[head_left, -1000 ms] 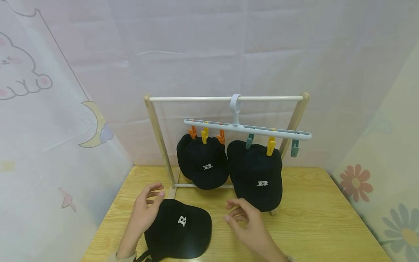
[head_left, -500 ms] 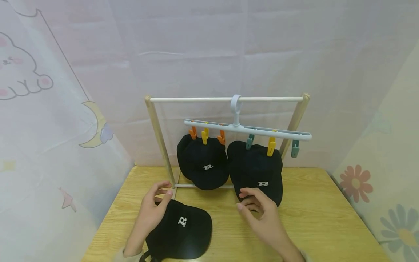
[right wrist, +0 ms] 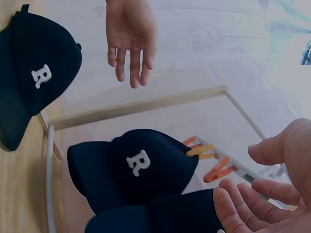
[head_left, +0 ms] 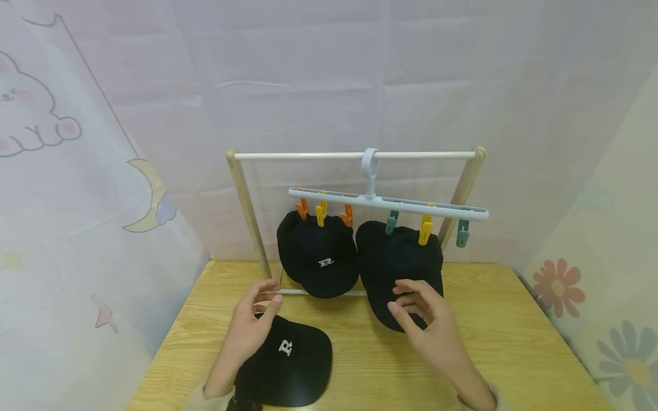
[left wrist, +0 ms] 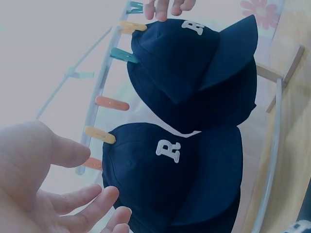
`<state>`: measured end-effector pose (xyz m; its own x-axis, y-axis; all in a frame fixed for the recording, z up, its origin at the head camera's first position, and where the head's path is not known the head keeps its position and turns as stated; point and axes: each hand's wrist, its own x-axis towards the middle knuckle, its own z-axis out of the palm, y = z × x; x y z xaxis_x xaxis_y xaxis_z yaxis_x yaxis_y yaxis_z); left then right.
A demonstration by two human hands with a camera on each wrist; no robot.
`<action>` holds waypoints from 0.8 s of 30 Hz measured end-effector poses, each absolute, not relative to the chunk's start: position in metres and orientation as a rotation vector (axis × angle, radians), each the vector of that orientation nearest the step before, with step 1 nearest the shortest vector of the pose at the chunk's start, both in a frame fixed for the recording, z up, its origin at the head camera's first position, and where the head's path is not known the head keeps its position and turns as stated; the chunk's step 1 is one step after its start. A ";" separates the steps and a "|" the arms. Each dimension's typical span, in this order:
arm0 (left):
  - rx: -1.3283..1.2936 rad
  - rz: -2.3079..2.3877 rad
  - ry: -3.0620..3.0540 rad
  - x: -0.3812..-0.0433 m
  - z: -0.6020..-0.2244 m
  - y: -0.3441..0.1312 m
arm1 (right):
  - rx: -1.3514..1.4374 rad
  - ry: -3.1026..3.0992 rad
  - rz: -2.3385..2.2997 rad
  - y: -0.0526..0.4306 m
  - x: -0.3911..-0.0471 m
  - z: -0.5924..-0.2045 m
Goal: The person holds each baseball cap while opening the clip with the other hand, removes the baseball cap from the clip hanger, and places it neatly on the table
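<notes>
My left hand (head_left: 250,331) hovers over the crown of a black baseball cap (head_left: 300,365) with a white R, which lies on the table. Its fingers are loosely bent around nothing. My right hand (head_left: 434,325), also holding nothing with relaxed fingers, is in front of the right hanging cap (head_left: 382,262) and hides its R in the head view. Beside it hangs the left cap (head_left: 329,242), its R (left wrist: 168,151) visible in the left wrist view. Yellow (head_left: 425,230), orange and teal clips on a pale blue hanger (head_left: 380,201) hold both caps by their back edges.
The hanger hooks over the white top bar (head_left: 298,156) of a wooden-sided rack (head_left: 247,211) on the wood-grain table (head_left: 488,342). An end teal clip (head_left: 462,233) hangs apart from the right cap. Printed cloth (head_left: 308,74) surrounds the table.
Both hands have moved right and slightly up, the right one farther, from beside the right hanging cap to in front of it. The caps and hanger stay put.
</notes>
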<state>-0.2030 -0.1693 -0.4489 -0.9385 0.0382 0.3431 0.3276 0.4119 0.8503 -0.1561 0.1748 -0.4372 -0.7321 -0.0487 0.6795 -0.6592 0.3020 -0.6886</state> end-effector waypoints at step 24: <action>-0.555 -1.596 -2.352 -0.209 -0.431 -0.139 | 0.539 -1.964 1.346 0.213 -0.164 -0.410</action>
<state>-0.2086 -0.1394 -0.4313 -0.8976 0.1728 0.4056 0.4407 0.3294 0.8350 -0.1640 0.2132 -0.4099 -0.6785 0.0418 0.7334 -0.6690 0.3771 -0.6405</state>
